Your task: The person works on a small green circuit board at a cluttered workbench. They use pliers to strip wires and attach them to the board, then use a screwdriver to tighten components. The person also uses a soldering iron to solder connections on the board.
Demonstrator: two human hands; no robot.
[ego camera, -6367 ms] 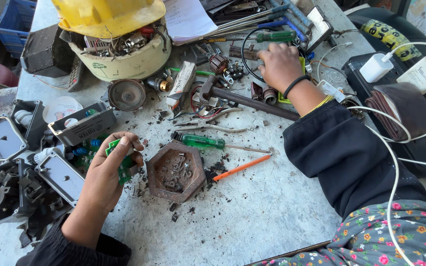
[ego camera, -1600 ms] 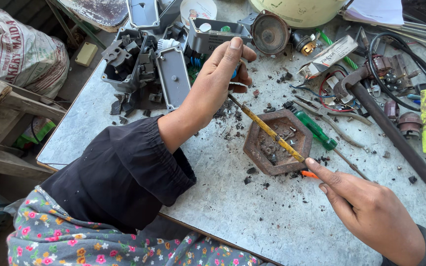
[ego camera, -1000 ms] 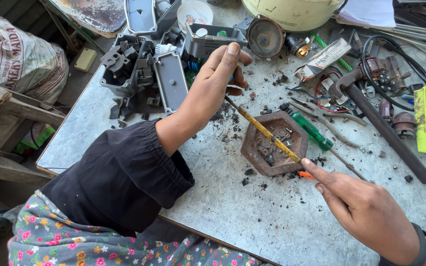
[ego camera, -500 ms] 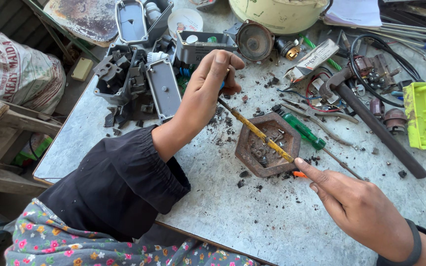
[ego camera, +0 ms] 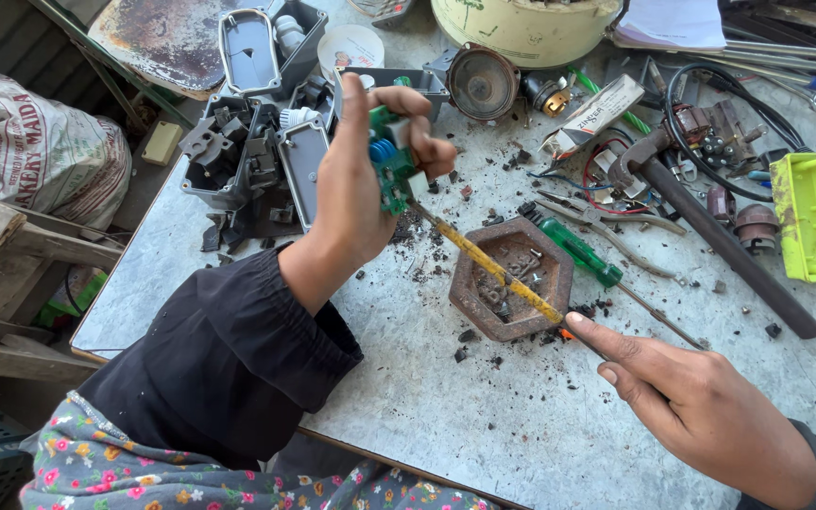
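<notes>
My left hand [ego camera: 363, 179] holds a small green circuit board [ego camera: 391, 165] with a blue part on it, raised above the metal table [ego camera: 427, 397]. My right hand [ego camera: 701, 406] grips the orange handle end of a long yellow-shafted screwdriver [ego camera: 493, 269]. Its tip reaches up to the circuit board. The shaft passes over a rusty hexagonal metal tray [ego camera: 512, 279] that holds small screws and bits.
A green-handled screwdriver [ego camera: 578, 253] lies right of the tray. Grey plastic casings [ego camera: 247, 161] pile at the upper left. A hammer [ego camera: 710, 231], a yellow-green plastic box [ego camera: 807, 217], a round lamp part [ego camera: 482, 83], wires and black debris crowd the far side.
My left hand has turned, so the green circuit board now shows between its fingers. The screwdriver stays pointed at it, and the view has shifted slightly.
</notes>
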